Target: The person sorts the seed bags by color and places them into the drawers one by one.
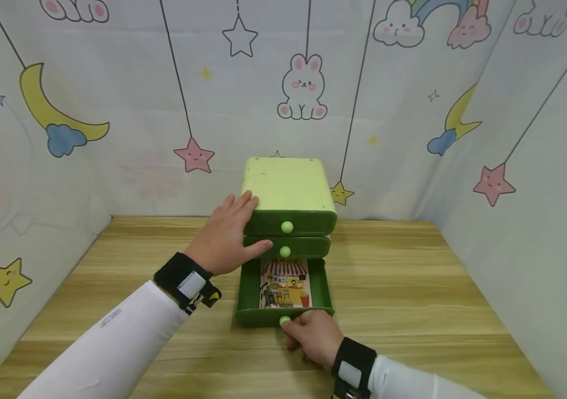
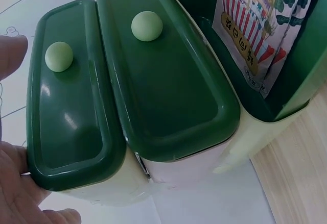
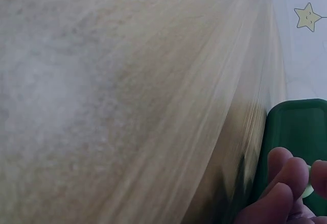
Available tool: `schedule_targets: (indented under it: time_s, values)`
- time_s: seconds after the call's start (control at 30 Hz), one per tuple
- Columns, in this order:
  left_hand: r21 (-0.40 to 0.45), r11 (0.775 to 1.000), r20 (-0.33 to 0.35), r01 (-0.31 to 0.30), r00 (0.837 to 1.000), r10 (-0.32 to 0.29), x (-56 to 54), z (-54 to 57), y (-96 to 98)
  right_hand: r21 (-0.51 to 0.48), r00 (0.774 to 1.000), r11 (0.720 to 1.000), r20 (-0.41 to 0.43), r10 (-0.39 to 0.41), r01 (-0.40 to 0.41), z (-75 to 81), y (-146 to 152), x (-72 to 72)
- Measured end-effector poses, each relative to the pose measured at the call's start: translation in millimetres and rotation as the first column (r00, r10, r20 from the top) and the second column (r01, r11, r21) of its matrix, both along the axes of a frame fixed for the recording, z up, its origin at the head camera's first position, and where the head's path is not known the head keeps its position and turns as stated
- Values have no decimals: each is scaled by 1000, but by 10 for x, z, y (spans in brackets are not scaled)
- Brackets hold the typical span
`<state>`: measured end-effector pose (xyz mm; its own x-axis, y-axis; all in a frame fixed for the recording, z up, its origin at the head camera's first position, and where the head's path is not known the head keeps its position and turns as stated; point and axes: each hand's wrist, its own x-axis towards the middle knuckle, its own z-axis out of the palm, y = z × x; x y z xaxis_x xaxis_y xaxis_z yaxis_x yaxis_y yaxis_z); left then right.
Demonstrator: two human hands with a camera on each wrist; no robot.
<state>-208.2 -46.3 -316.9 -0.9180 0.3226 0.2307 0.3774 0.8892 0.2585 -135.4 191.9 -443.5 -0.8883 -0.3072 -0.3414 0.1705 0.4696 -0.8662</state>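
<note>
A small drawer cabinet (image 1: 288,183) with a pale yellow-green top and dark green fronts stands mid-table. Its bottom drawer (image 1: 323,285) is pulled out, and a colourful picture card (image 1: 285,284) with a striped awning lies inside. My right hand (image 1: 313,335) pinches the round light-green knob (image 1: 284,321) of that drawer between thumb and fingers. Against the cabinet's left side rests my left hand (image 1: 226,235), fingers straight along the top edge and thumb pointing across the middle drawer (image 1: 308,247). The left wrist view shows the upper drawer (image 2: 66,112) shut, with fingers by its edge.
The wood-grain table (image 1: 403,299) extends on both sides of the cabinet. Behind it and to the sides hangs a white cloth (image 1: 243,111) printed with stars, moons and rabbits. The cabinet stands near the back cloth.
</note>
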Motion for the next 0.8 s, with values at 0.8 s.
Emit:
schedule_targets:
  time_s: [0.8]
  values:
    - [-26, 1000, -1, 2, 1000, -2, -13, -12, -13, 31, 999, 999, -40, -30, 31, 38, -91, -250]
